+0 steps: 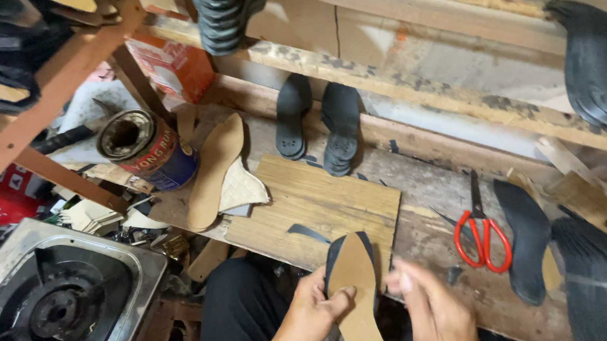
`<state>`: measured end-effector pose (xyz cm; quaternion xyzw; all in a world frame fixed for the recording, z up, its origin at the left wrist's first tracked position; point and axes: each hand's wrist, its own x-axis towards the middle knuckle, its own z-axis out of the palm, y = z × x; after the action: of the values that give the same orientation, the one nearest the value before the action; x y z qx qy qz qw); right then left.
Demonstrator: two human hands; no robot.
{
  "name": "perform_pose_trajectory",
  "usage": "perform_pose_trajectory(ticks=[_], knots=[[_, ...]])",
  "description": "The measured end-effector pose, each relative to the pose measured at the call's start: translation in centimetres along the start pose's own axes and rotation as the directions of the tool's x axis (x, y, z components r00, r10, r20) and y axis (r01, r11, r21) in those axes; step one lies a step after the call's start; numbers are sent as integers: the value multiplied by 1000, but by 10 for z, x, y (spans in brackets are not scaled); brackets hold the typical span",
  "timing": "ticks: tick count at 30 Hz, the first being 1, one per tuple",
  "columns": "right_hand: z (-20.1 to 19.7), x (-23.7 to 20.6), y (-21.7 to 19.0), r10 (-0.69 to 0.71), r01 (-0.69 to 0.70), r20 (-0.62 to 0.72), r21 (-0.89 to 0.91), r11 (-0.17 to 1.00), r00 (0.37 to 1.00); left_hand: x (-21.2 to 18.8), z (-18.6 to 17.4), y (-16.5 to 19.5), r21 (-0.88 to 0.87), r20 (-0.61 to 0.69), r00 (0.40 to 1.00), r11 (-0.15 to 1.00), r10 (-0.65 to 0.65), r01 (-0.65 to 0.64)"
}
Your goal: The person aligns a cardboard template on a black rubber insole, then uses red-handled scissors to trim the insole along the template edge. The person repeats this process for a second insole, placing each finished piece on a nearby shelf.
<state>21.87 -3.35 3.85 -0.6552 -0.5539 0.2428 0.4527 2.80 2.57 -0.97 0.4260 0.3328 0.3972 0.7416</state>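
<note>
Single head-worn view, looking steeply down and forward over a cluttered wooden workbench from close above. Both hands low in the frame near the bottom edge, the back wall's wooden rails along the top, a gas stove at lower left. No second view to overlap.

A flat rectangular wooden board lies on the worn wooden workbench, with an overturned metal tin can and a tan cardboard insole to its left, red-handled scissors to its right, two black rubber soles behind it, and a steel gas stove below left.
</note>
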Motion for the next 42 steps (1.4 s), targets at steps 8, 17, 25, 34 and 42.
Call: perform_pose_trajectory(ticks=[8,17,25,34,42], knots=[[25,-42,49,-415,496,317,-243,834,853,12,-20,-4,11,-124,990,998,61,-61],[-5,-10,19,83,-62,67,-264,963,994,20,-39,-11,-203,-171,983,979,-66,31],[-12,36,33,-89,77,1,-504,860,996,10,-36,2,-352,-66,992,933,-108,78],[-34,43,40,-236,172,-29,-600,781,971,9,-37,-1,-357,-68,988,928,-141,108],[-80,41,85,-33,-118,-203,-684,720,979,14,-50,-17,-317,-170,973,944,-154,94]])
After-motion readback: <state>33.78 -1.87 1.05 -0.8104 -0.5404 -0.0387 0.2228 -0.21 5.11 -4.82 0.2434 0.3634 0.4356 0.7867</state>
